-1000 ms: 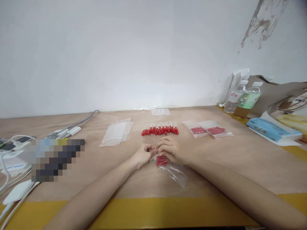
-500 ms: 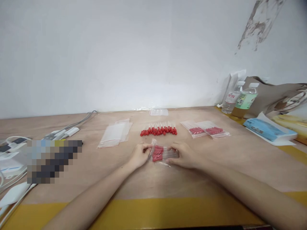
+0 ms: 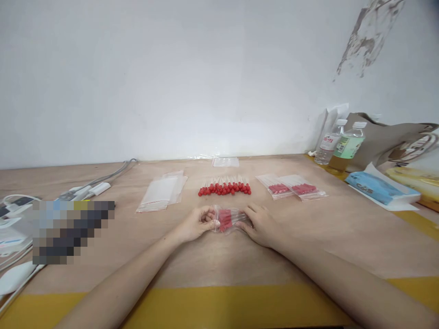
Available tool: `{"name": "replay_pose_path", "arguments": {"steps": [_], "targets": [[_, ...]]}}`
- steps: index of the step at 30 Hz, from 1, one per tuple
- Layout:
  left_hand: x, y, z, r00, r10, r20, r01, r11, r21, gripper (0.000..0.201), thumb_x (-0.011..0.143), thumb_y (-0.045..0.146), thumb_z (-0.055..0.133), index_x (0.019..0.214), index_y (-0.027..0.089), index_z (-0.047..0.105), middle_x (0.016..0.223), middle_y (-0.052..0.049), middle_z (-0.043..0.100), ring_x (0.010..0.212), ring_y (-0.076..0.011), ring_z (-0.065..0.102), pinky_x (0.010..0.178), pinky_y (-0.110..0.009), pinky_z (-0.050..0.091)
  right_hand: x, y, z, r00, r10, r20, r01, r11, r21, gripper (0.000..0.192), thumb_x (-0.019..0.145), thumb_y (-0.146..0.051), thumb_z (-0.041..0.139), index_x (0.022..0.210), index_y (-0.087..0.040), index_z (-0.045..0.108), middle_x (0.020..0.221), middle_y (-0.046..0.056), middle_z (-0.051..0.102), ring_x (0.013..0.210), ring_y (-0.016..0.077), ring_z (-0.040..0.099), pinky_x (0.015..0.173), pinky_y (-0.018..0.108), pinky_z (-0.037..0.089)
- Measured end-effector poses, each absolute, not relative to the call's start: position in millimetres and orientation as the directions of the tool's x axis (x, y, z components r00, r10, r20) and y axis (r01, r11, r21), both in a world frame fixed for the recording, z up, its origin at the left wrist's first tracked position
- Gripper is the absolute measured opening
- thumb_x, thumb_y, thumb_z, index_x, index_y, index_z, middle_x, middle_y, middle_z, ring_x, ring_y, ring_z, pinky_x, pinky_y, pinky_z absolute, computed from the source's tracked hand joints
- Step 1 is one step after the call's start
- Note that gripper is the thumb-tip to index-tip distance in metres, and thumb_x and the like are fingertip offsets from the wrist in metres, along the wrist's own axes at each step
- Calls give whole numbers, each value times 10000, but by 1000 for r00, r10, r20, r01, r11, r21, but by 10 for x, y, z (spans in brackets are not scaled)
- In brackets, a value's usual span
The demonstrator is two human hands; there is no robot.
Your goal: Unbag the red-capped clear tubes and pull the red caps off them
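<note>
Pale wall (image 3: 137, 82) behind; brown-covered table (image 3: 274, 260) below it. At far right, a grey bag (image 3: 380, 141), then a blue tissue pack (image 3: 377, 188) and two bottles, the nearer (image 3: 349, 146) green-labelled. Left hand (image 3: 196, 225) grasps the left end of a filled clear bag (image 3: 225, 221), thumb and fingers pinching the film; right hand (image 3: 262, 225) grips its right end, fingers curled round the stick portion. Bag lies between the two hands, near table centre, red tips toward the left. Flat clear bags (image 3: 157, 193) sit left of centre; two further filled bags (image 3: 303, 188) overlap at right. Smallest: loose red-tipped sticks (image 3: 224, 188), laid in a row beyond the hands, tips nearer. Step in hand, as judged: tidying or closing the filled bag. Whether it is sealed, cannot tell. Next move seems to call for a firm pinch along the left edge, contents kept flat.
</note>
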State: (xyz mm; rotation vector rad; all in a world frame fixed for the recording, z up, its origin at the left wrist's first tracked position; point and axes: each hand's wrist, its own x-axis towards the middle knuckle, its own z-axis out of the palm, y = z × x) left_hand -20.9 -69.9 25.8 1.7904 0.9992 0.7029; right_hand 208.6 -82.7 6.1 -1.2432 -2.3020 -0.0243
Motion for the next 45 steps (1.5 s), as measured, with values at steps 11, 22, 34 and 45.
{"name": "replay_pose_path", "arguments": {"steps": [11, 22, 34, 45], "targets": [[-88, -897, 373, 582, 783, 221, 590, -593, 548, 364, 754, 280, 546, 1110, 207, 534, 1001, -70, 529, 797, -166, 540, 716, -288, 458, 2090, -813, 41, -428, 795, 430, 776, 568, -276, 230, 820, -359, 481, 959, -184, 532, 924, 66, 549, 818, 175, 521, 717, 310, 387], [-30, -867, 163, 648, 676, 351, 679, -721, 135, 261, 863, 183, 351, 1085, 166, 486, 1104, -113, 514, 1059, -234, 467, 918, -396, 371, 2117, -794, 47, -442, 777, 448, 733, 601, -318, 262, 803, -366, 500, 986, -184, 546, 901, 62, 538, 741, 154, 515, 687, 298, 403], [-83, -791, 246, 503, 787, 358, 658, -617, 432, 182, 832, 173, 365, 915, 185, 527, 860, -59, 564, 787, -174, 531, 733, -298, 414, 2123, -798, 24, -414, 785, 462, 749, 582, -318, 266, 794, -369, 508, 990, -192, 539, 917, 63, 517, 713, 149, 514, 680, 307, 413], [-352, -640, 353, 391, 914, -113, 72, 93, 993, 375, 556, 190, 726, 893, 157, 566, 908, -26, 594, 823, -120, 564, 809, -279, 433, 2121, -798, 39, -410, 793, 450, 748, 575, -331, 246, 793, -363, 507, 965, -189, 535, 915, 58, 521, 745, 156, 522, 680, 304, 419]]}}
